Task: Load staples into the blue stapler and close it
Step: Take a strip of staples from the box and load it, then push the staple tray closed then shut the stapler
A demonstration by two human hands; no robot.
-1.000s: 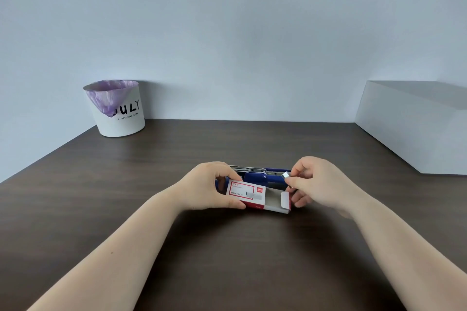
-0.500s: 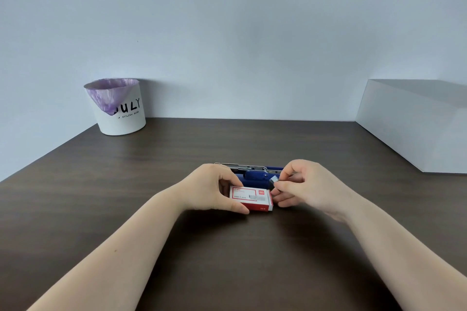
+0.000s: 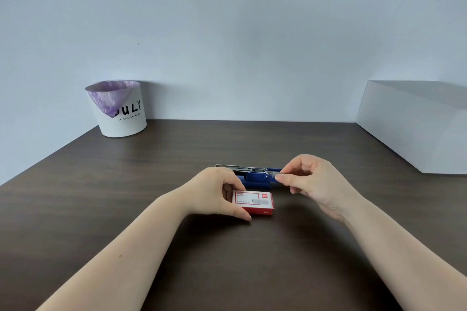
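- Blue stapler (image 3: 255, 179) lies open mid-desk (image 3: 177, 154), toward the back edge.
- Right hand (image 3: 313, 182) fingers pinch a staple strip (image 3: 275, 173) at the stapler; loading and closing remain.
- Left hand (image 3: 214, 193) grasps the closed staple box (image 3: 254, 202).

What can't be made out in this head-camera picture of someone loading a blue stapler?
- Blue stapler: its near left end sits behind the left hand; whether staples already lie in the metal channel is too small to tell.
- Thin silver staple strip: mostly covered by the right hand.
- Red and white staple box: small print unreadable.
- White paper bin: contents hidden by its purple liner.
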